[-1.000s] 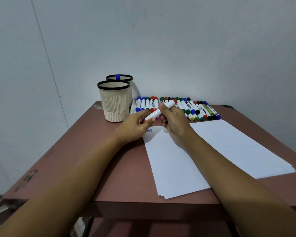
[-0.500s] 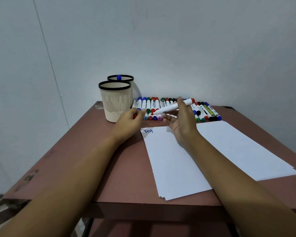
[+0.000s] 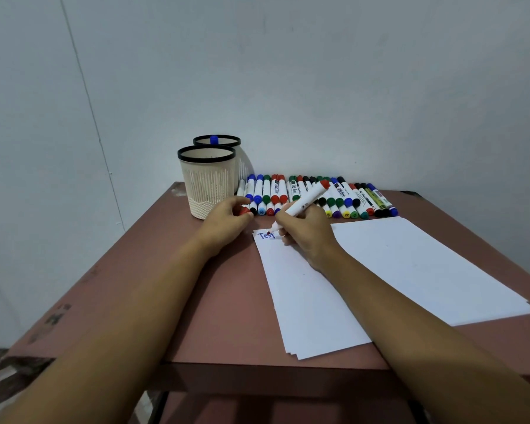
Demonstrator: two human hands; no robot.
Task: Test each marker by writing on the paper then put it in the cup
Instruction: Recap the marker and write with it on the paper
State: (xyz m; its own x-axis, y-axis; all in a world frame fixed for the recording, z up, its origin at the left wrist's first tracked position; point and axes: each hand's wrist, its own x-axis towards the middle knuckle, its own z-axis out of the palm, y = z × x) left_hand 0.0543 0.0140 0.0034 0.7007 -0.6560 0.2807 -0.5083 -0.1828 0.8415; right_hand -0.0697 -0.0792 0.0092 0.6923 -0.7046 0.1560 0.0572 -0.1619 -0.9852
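The right hand (image 3: 306, 237) curls tight round the marker (image 3: 303, 201), whose red tip touches the paper (image 3: 380, 270) at its far left corner. Just left of the paper, the left hand (image 3: 224, 223) pinches the red cap (image 3: 244, 211). The cup (image 3: 208, 182) stands past that corner.

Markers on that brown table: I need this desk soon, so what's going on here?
A person is testing markers. The right hand grips an uncapped white marker with a red end, its tip on the white paper sheet beside the blue word "Test". The left hand holds the red cap next to the cream ribbed cup. A row of capped markers lies along the wall; the matching cup behind holds a blue-capped marker.
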